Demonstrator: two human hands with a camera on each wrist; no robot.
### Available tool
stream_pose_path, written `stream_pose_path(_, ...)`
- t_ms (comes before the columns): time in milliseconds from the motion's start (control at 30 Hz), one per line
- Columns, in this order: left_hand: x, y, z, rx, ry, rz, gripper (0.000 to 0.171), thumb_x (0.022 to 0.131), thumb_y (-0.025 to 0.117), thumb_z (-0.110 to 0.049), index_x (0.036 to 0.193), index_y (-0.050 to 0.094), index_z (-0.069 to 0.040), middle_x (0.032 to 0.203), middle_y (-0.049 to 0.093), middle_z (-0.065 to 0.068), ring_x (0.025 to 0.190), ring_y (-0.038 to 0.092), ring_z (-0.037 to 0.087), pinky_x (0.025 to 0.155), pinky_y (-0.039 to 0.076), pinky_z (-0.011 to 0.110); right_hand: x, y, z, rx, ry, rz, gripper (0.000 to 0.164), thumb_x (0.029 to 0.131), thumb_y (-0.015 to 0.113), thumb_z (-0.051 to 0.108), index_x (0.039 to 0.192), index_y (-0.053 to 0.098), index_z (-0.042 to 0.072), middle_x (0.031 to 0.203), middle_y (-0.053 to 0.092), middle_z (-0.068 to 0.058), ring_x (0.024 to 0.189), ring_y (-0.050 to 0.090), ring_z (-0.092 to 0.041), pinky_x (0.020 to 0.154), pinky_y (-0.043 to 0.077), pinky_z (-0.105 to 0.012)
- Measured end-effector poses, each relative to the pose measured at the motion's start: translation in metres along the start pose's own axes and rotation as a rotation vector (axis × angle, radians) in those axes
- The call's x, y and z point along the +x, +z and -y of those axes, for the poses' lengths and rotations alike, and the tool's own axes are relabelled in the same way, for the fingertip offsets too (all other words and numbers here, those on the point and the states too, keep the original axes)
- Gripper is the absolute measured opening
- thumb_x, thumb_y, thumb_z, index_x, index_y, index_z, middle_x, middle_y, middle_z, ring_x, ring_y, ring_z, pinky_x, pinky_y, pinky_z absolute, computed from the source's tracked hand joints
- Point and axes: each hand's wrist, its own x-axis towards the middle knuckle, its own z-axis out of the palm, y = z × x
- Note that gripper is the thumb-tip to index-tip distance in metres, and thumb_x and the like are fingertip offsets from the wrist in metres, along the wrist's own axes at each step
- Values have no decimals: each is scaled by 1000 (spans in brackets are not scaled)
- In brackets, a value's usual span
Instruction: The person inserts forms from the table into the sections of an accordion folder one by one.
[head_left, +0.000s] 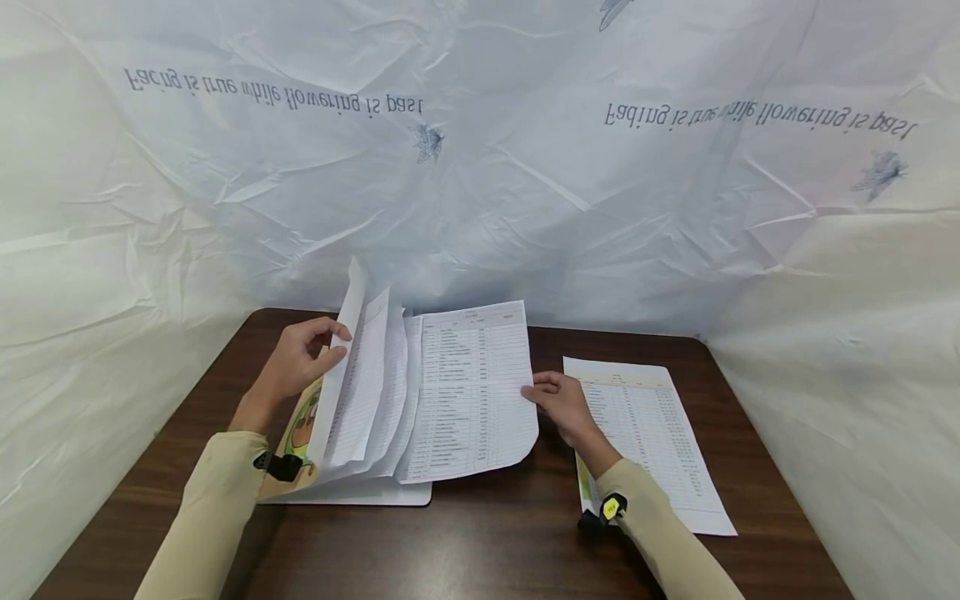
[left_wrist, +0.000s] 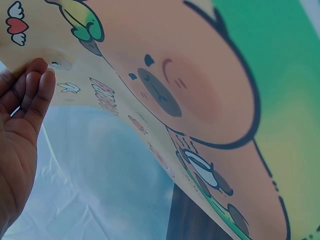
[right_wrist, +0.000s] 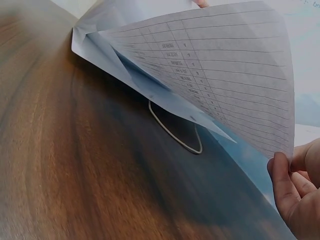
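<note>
White sheet (head_left: 468, 400), long side pointing away, spreads left from the pinch of my nearer right hand (head_left: 566, 408); whether my left hand (head_left: 302, 358) pinches the cover (left_wrist: 215, 90), I can't tell.

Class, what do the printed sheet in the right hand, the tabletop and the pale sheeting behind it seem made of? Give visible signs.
Printed sheet: apparently matt paper; it bows thinly, without glare.
Tabletop: wood or woodgrain laminate, softly shiny; brown grain and reflected light show.
Pale sheeting: perhaps plastic film or coated fabric, slightly shiny; crisp creases catch light.
</note>
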Motion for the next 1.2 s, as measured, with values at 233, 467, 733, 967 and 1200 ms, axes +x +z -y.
stream_pose_path(233, 0, 0, 1, -1, -14, 11, 18, 86, 69, 1, 102, 70, -6, 87, 62, 3, 66, 51, 9, 59, 43, 20, 1, 9, -3, 20, -7, 24, 35, 93, 74, 9, 122, 65, -8, 98, 74, -12, 82, 68, -10, 72, 54, -27)
stream_pose_path(467, 0, 1, 1, -4, -21, 6, 17, 86, 68, 0, 102, 70, -6, 85, 61, 2, 64, 50, 8, 57, 42, 22, 3, 22, -5, 32, -21, 33, 29, 92, 74, 6, 118, 67, -5, 98, 74, -14, 84, 69, -13, 74, 56, -28)
stream_pose_path(733, 1, 1, 2, -6, -10, 15, 16, 86, 69, 0, 102, 70, -5, 81, 59, 4, 62, 49, 9, 57, 41, 21, 6, 29, -6, 33, -12, 14, 26, 91, 74, 7, 114, 69, -4, 96, 74, -14, 83, 68, -14, 72, 55, -28)
stream_pose_path(967, 4, 0, -11, 4, 0, 10, 16, 84, 68, 6, 100, 69, 1, 83, 60, 5, 63, 49, 9, 58, 42, 19, 6, 27, -3, 60, -20, 31, 28, 92, 74, 6, 115, 68, -7, 96, 74, -14, 82, 68, -12, 72, 55, -28)
stream_pose_path(1200, 10, -3, -42, 15, -2, 20, 14, 82, 66, 10, 96, 66, 9, 80, 59, 8, 62, 50, 11, 58, 42, 17, 6, 36, -8, 90, -11, 22, 26, 91, 75, 7, 114, 69, -5, 97, 75, -14, 83, 70, -14, 72, 56, -29)
